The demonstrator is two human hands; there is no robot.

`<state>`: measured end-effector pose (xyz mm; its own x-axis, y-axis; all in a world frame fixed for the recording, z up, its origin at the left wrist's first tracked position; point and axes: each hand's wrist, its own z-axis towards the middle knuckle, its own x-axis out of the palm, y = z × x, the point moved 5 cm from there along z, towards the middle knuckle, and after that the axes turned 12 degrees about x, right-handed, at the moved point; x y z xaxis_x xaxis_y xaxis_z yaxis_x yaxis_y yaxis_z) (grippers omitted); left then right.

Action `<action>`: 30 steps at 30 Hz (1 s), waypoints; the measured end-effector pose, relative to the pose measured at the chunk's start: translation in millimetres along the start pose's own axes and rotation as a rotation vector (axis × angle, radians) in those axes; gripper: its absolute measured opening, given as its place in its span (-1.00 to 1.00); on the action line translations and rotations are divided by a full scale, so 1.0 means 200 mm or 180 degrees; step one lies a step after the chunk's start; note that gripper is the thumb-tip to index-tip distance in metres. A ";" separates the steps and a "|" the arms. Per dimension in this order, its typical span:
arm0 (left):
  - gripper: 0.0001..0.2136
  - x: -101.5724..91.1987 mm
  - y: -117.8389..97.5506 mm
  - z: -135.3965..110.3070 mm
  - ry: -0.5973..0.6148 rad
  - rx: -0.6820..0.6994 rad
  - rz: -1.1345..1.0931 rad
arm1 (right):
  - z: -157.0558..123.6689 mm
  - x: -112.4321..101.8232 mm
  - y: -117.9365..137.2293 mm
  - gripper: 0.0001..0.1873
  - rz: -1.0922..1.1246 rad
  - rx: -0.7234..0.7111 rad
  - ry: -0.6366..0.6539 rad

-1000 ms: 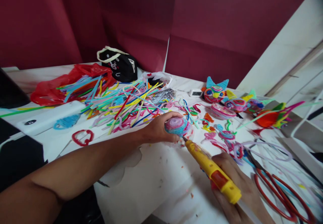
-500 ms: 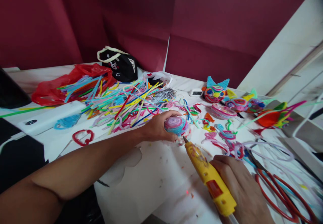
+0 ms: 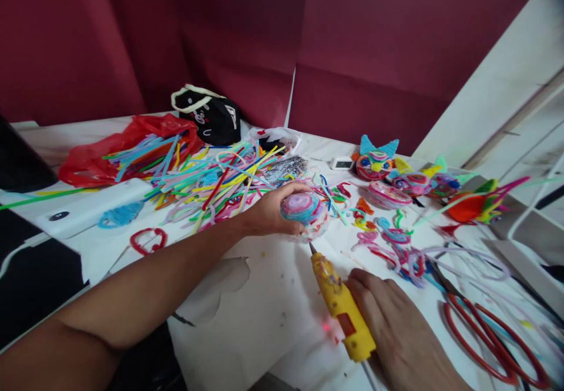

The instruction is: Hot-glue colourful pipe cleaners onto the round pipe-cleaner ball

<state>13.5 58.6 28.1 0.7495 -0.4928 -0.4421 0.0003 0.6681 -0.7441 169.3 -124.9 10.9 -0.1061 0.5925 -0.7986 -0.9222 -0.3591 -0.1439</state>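
My left hand (image 3: 275,210) is closed around a ball wrapped in pipe cleaners (image 3: 304,206), coiled in pink, lilac, blue and red, with a clear, pale lower edge. In my right hand (image 3: 388,314) is a yellow hot glue gun (image 3: 341,306), gripped from its right side. Its dark nozzle points up at the underside of the ball, a small gap away. The fingers around the handle are partly hidden. Below the ball lies a pale sheet (image 3: 247,320) with small specks and a red light dot.
Loose pipe cleaners (image 3: 211,185) heap up behind my left arm, beside a red plastic bag (image 3: 101,150) and a black bag (image 3: 209,117). Pipe-cleaner scraps (image 3: 392,241) and red-handled scissors (image 3: 480,332) lie at right. A cat-eared ornament (image 3: 374,159) and others stand behind.
The glue gun and my right hand have shifted left and slightly down. My left hand has tilted the ball, showing more of its red and pale lower side.
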 end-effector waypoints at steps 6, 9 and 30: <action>-0.31 -0.04 -0.04 0.00 -0.0102 0.0134 -0.0352 | -0.01 0.05 0.03 -0.70 -0.0066 -0.0198 0.0251; -0.32 -0.05 -0.07 0.00 -0.0136 0.0213 -0.0637 | -0.01 0.06 0.05 -0.68 -0.0194 -0.0221 0.0187; -0.35 -0.01 -0.12 -0.02 -0.0207 0.0521 -0.0915 | 0.06 -0.01 -0.15 -0.56 0.1607 0.1436 0.1472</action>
<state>10.0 40.9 44.6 0.7439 -0.6410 -0.1891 0.3202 0.5902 -0.7411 192.8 -107.0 24.1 -0.4753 0.0444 -0.8787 -0.8757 -0.1201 0.4676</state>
